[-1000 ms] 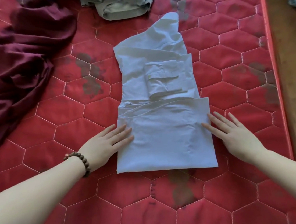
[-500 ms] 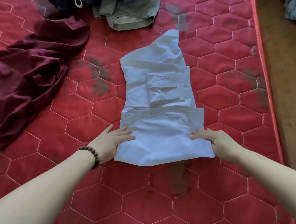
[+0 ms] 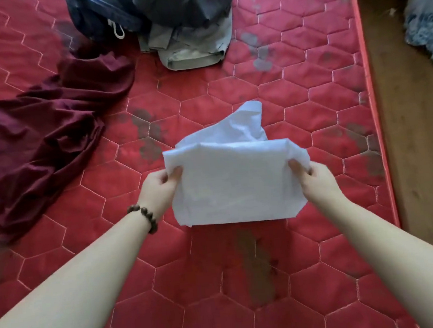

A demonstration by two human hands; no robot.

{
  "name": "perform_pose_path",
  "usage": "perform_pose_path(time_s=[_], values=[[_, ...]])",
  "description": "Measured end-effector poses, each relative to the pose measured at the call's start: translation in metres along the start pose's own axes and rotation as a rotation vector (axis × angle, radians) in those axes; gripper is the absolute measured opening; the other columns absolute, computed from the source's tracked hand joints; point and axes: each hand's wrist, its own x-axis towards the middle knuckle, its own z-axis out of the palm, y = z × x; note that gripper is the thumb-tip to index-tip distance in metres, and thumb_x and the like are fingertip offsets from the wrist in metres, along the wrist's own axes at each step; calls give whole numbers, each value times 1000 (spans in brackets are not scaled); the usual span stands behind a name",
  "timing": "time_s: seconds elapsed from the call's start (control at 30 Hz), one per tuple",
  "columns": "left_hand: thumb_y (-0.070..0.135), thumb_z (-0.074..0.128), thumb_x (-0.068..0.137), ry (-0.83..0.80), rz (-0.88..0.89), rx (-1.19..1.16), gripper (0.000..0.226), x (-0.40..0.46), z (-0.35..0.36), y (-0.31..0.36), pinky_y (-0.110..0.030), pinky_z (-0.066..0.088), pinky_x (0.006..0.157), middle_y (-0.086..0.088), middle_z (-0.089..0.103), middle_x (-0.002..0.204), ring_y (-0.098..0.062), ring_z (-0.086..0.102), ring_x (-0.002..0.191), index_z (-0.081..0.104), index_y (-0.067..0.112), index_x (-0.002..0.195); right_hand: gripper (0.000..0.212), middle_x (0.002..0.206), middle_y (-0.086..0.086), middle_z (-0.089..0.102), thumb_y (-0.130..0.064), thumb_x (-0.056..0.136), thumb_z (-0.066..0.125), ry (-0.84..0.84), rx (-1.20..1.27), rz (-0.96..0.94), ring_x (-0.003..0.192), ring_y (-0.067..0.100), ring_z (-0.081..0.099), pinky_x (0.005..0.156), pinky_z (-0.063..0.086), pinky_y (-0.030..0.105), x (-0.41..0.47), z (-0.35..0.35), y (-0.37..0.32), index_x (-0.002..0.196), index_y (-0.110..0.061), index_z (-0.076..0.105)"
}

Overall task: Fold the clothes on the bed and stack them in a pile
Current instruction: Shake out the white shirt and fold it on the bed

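Observation:
A white shirt [image 3: 234, 178], folded narrow, lies in the middle of the red quilted mattress [image 3: 249, 280]. Its near half is raised and turned over toward the far end, where a crumpled tip sticks out beyond the fold. My left hand [image 3: 160, 189], with a bead bracelet on the wrist, pinches the shirt's left edge. At the right edge my right hand [image 3: 316, 180] grips the cloth. A loose maroon garment [image 3: 39, 145] sprawls at the left. At the far end sits a heap of clothes: a dark blue garment [image 3: 103, 12] and grey-green shorts [image 3: 195, 46].
The mattress's right edge [image 3: 374, 120] runs down the right side, with brown floor [image 3: 420, 155] beyond it. A pale plastic bag [image 3: 427, 21] lies on that floor at the far right. Dark stains mark the mattress cover.
Both hands went from lying flat beside the shirt to gripping its near edges. They have lifted the near half and carried it over toward the far end.

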Motion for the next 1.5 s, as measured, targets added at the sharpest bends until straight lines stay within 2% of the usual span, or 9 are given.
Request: perform_pose_path(time_s=[0.2, 0.33, 0.43, 0.73, 0.87, 1.0, 1.23, 1.33, 1.5], values=[[32, 49, 97, 51, -209, 157, 31, 64, 39, -23, -32, 35, 66, -9, 58, 85, -25, 51, 80, 56, 4, 85, 29, 70, -2, 50, -28, 95, 53, 33, -162, 151, 71, 20, 46, 60, 30, 34, 59, 51, 13, 72, -11, 48], [25, 46, 97, 310, -112, 62, 32, 70, 44, -29, -16, 30, 50, 1, 45, 65, -11, 40, 58, 42, 11, 69, 30, 59, -7, 37, -17, 95, 46, 198, -63, 52, 56, 8, 33, 51, 27, 23, 65, 60, 18, 68, -17, 34], [27, 46, 98, 403, -68, 2, 37, 77, 41, -29, -20, 28, 48, 5, 35, 59, -8, 30, 50, 35, 9, 68, 31, 56, -7, 35, -19, 96, 46, 232, -63, -40, 50, 6, 34, 49, 28, 22, 82, 59, 6, 68, -17, 32], [30, 41, 97, 227, -229, 153, 37, 92, 34, -38, -31, 27, 51, 2, 41, 63, -17, 36, 58, 36, 10, 67, 33, 66, -4, 48, -32, 96, 49, 13, -172, 125, 62, 14, 41, 51, 30, 17, 111, 60, 28, 70, -14, 42], [38, 42, 96, 195, -301, -48, 27, 58, 20, -43, -24, 44, 62, 9, 62, 84, -4, 57, 73, 60, 18, 89, 20, 89, -11, 61, -41, 94, 50, 12, -115, 181, 83, 10, 55, 67, 39, 26, 86, 40, 34, 97, -23, 57], [31, 48, 97, 108, -355, -241, 19, 11, 13, -62, -33, 55, 83, 3, 70, 100, -16, 67, 96, 63, 21, 102, 29, 110, -3, 65, -38, 93, 55, -89, -67, 229, 101, 19, 63, 91, 50, 45, 48, 17, 51, 118, -22, 56], [28, 77, 78, 150, -377, -150, 18, -47, 34, -71, -48, 55, 79, -1, 71, 88, -27, 69, 82, 63, 25, 87, 9, 89, 18, 68, -24, 92, 62, -97, 105, 376, 65, 21, 69, 68, 57, 41, -2, 18, 61, 88, -18, 58], [11, 78, 76, 176, -356, -206, 23, -46, 52, -64, -41, 57, 72, -4, 70, 84, -29, 70, 76, 59, 21, 86, 9, 90, 16, 68, -18, 92, 62, -197, 259, 422, 73, 26, 72, 68, 59, 34, -9, 35, 59, 96, -10, 59], [0, 71, 80, 299, -396, -370, 10, -34, 52, -62, -22, 56, 55, -10, 70, 70, -17, 71, 63, 63, 5, 78, 21, 80, 22, 67, -13, 91, 63, -100, 292, 419, 67, 23, 70, 62, 59, 28, -10, 41, 57, 89, 7, 62]])
